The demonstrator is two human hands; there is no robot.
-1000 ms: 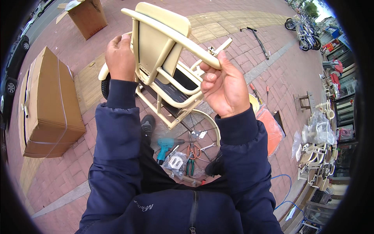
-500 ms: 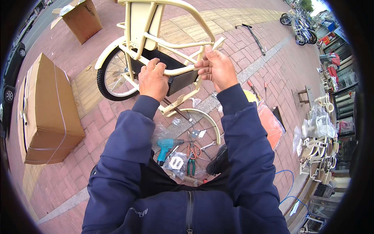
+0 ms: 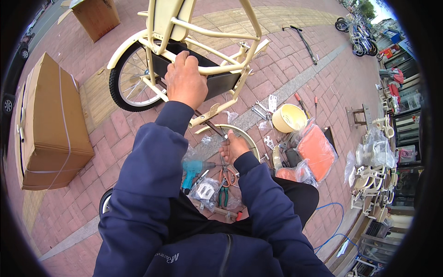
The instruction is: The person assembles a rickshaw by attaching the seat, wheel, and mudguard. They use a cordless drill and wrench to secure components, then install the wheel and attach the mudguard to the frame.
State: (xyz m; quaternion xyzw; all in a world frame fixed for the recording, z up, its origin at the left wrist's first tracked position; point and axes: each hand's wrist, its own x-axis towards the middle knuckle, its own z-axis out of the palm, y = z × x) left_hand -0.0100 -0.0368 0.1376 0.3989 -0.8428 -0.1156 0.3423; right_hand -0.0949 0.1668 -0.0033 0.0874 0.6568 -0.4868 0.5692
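Observation:
My left hand (image 3: 186,78) is wrapped over a cream tube of the bicycle frame (image 3: 217,70), above a black panel (image 3: 221,86). The frame carries a spoked wheel with a black tyre (image 3: 114,98) and a cream fender. Lower down, my right hand (image 3: 234,147) is over the ground, its fingers loosely curled and apart, with nothing plain in them. It is beside a loose cream curved fender (image 3: 249,138). Just below it lie orange-handled pliers (image 3: 228,177), a teal power drill (image 3: 191,175) and green-handled pliers (image 3: 223,196).
A yellow bucket (image 3: 289,118), wrenches (image 3: 259,111), screwdrivers (image 3: 302,105) and an orange wrapped piece (image 3: 317,150) lie to the right. A large carton (image 3: 55,134) stands at left. Wrapped cream parts (image 3: 376,184) are piled at far right, near a blue hose (image 3: 342,217).
My right hand has left the frame and dropped to the tools on the ground. My left hand stays on the frame. More of the bucket and wrenches shows.

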